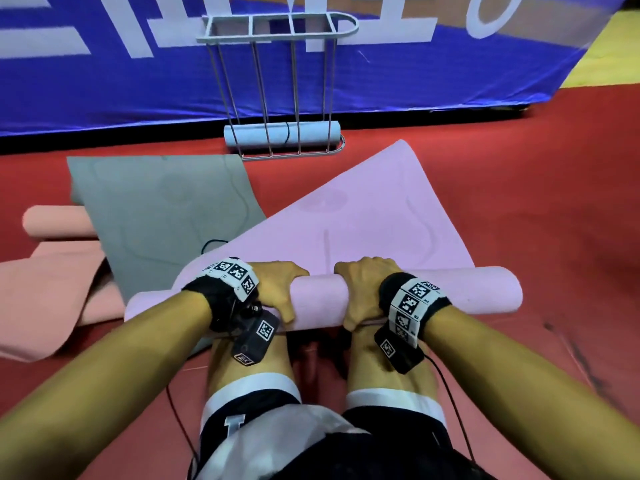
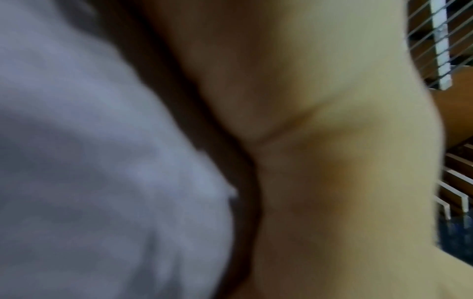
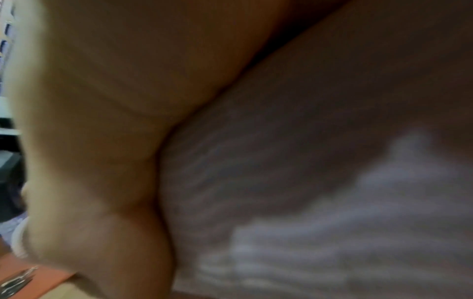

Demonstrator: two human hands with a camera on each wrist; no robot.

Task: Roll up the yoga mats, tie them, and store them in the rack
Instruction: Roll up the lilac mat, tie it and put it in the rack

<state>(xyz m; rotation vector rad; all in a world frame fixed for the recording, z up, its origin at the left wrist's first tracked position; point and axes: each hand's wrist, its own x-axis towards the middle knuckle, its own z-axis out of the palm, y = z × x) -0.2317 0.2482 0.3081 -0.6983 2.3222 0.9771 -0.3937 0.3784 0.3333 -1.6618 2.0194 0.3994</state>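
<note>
Both of my hands clamp the rolled part of the pink mat (image 1: 398, 292) just in front of my knees: my left hand (image 1: 277, 289) curls its fingers over the top of the roll with the thumb hooked down its near side, and my right hand (image 1: 363, 292) grips the same roll just beside it, fingers wrapped over the top and thumb underneath. Up close in my wrist views, my left palm (image 2: 332, 141) and my right palm (image 3: 102, 121) press against the blurred pale surface of the mat, and little else can be made out. Beyond the roll, the loose rest of the pink mat lies flat on the red floor (image 1: 554, 202), reaching toward the rack. At its left edge it overlaps a flat grey mat (image 1: 156, 202), across which a thin black cord (image 1: 214, 244) trails. Farther left lie a salmon mat (image 1: 52, 289), partly spread, and a salmon roll (image 1: 55, 221), both tucked under the grey one. Straight ahead, a white wire rack (image 1: 277, 29) stands against a blue banner (image 1: 104, 88), with a light blue rolled mat (image 1: 280, 133), tied with a dark cord, lying in its bottom.
</note>
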